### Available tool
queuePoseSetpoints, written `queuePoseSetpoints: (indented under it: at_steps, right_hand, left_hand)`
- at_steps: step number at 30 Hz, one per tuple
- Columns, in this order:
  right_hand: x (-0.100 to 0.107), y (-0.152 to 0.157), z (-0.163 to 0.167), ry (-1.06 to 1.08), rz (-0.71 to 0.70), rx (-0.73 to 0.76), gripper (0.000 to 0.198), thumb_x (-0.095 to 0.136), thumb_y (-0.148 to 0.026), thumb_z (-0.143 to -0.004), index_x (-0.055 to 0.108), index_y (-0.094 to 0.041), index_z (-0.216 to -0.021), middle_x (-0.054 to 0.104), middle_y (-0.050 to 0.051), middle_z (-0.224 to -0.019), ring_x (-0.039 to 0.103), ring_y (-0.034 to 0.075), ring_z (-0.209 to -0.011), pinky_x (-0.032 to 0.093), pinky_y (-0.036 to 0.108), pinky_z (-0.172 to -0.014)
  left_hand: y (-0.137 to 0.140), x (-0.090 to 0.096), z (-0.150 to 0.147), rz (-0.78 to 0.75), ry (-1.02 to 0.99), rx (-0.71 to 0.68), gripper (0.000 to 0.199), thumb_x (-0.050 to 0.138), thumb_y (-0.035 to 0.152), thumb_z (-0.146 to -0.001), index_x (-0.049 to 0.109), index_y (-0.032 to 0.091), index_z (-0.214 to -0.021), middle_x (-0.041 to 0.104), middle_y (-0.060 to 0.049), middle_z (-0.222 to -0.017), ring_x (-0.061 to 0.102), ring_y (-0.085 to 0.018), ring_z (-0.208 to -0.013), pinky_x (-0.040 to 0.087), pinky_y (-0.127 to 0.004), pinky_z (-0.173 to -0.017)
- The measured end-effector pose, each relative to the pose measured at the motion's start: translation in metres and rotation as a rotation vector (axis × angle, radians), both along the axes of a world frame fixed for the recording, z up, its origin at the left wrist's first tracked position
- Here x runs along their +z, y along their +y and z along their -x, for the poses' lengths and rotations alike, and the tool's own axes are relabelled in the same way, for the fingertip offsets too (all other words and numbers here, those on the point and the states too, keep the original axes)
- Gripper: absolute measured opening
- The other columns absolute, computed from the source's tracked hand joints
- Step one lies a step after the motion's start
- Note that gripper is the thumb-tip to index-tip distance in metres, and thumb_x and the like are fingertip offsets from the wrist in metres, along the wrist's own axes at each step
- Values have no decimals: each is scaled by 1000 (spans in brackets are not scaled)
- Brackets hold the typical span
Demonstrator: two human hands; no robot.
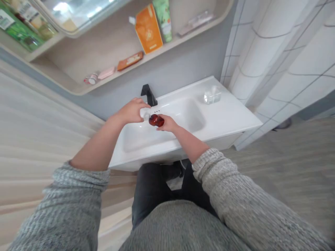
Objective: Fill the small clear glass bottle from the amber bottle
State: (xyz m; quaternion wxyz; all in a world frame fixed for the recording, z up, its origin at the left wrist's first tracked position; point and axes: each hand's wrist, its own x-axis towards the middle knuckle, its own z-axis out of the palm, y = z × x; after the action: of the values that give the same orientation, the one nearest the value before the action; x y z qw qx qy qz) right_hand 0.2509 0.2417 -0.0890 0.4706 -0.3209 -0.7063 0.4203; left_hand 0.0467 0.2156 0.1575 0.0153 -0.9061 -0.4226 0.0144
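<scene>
Over the white sink basin (138, 137), my right hand (169, 123) is closed round a small dark red, see-through bottle (156, 120), which lies tipped over toward the left. My left hand (133, 111) is closed on a small clear, whitish container (145, 113), its fingers curled over the top. The container meets or nearly meets the bottle's left end; whether they touch I cannot tell. Just behind my left hand stands a black faucet (149, 95). Any liquid is too small to make out.
A clear box-like holder (212, 95) stands on the sink's right ledge. Above is a shelf (104, 47) with an orange pouch (148, 30), a green tube (163, 19) and several small packets. A pale curtain (39, 115) hangs at left; a white pipe (251, 52) rises at right.
</scene>
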Motion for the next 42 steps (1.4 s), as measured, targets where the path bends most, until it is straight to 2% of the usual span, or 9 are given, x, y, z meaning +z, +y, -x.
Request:
queuePoseSetpoints:
  at_steps: [18,27,42]
  right_hand:
    - [4,-2,1,31,-8,2,88,106,-31,-62,74,-22,-143,84,6,-127,80,34,-118,60,47,-112]
    - [9,-6,-1,3,9,-2,86,106,-30,-62,74,-23,-142,84,6,-128,79,35,-120,59,48,-114]
    - [3,-3,0,-3,3,6,88,104,-32,-63,72,-20,-144,84,7,-129,80,34,-117,60,46,-111]
  left_hand:
    - [-5,20,-30,-4,134,-49,68,80,35,-71,84,27,-138,71,-13,-116,64,-41,-120,49,-55,-110]
    - [-2,18,-29,22,92,-28,67,83,35,-68,85,30,-134,70,-12,-112,64,-42,-120,49,-55,-111]
    - [2,17,-33,3,141,-43,68,82,37,-67,86,28,-134,71,-13,-112,65,-41,-117,50,-54,-110]
